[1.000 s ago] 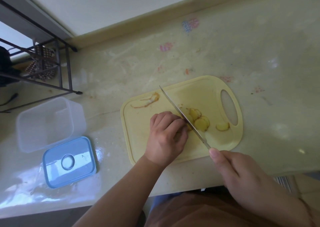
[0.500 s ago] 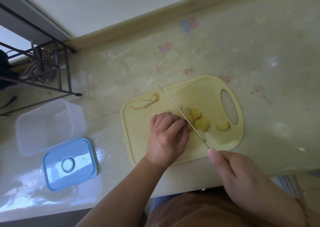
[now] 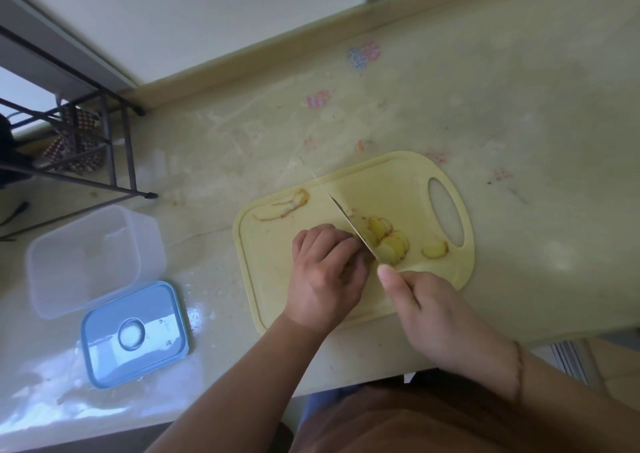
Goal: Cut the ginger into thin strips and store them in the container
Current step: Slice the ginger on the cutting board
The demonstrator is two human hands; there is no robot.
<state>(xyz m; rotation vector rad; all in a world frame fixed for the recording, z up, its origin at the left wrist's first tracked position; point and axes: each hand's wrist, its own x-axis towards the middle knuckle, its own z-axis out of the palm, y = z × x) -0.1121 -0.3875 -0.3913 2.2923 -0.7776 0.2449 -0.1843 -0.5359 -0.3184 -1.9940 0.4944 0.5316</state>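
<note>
A: While the knife [image 3: 353, 231] sits down among the slices [image 3: 389, 243], where is the ginger still to be cut?

B: Under the left hand [image 3: 323, 272], near the middle of the board [image 3: 388, 182]. The fingers are curled over it, knuckles up against the flat of the blade, so the piece itself is hidden. I judge they pinch it down, but I cannot see how much is left.

A: And the right hand [image 3: 440, 317]?

B: Wrapped round the handle, which is covered; the forefinger lies straight along the top toward the blade. The blade runs aslant from that fingertip up and to the left.

A: How will the ginger handle?

B: My guess: light, firm and fibrous, with a wet cut face that slides on a smooth plastic board. A small stub tends to roll, so it wants holding from above with the fingertips tucked back. The slices are thin and stiff enough to stack flat for cutting into strips; they lie overlapped just right of the blade, with one more [image 3: 434, 250] apart, near the handle hole.

A: So strips are not yet made?

B: I see only round slices, and peel [image 3: 284, 206] at the board's far left corner. Slicing seems the step in hand.

A: The container [image 3: 93, 258]?

B: Open on the tabletop [image 3: 519, 106], well left of the board, nothing visible in it. Its blue lid [image 3: 135, 335] lies flat just in front of it.
</note>
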